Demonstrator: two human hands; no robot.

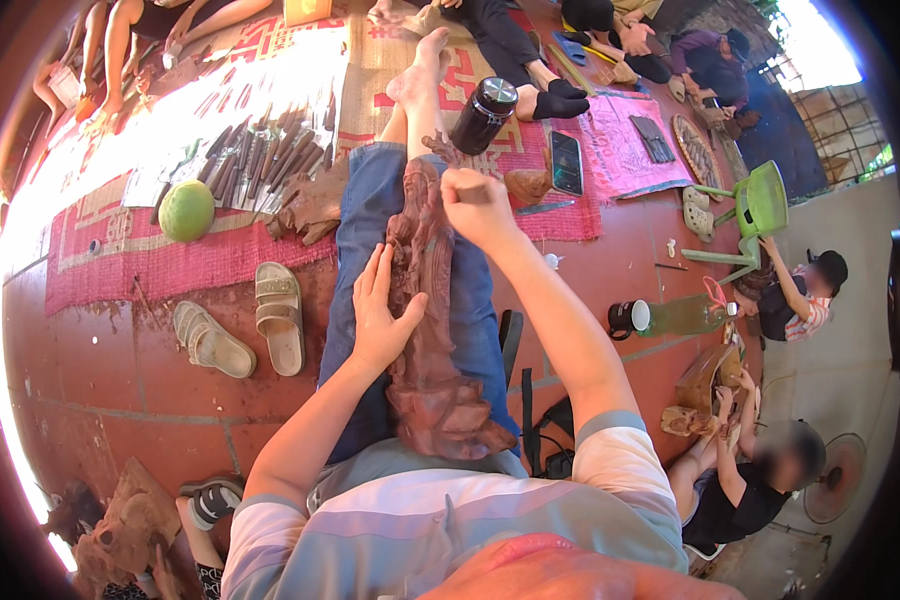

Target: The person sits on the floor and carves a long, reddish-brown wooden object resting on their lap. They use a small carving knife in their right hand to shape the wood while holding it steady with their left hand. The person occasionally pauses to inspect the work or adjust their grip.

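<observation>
A reddish-brown carved wooden statue lies lengthwise along my lap, its broad base near my waist and its finely carved top toward my knees. My left hand rests on the statue's left side, fingers stretched out and thumb spread across the carving. Beside the upper right part of the statue, my right hand is closed in a fist. What it holds, if anything, is hidden. Just beyond it, a black flask with a metal lid stands on the mat.
Several carving tools lie on a sheet at the far left, near a green round fruit. Sandals sit on the red tiles. Rightward are a phone, a mug, a green bottle and a green chair. Other people sit around.
</observation>
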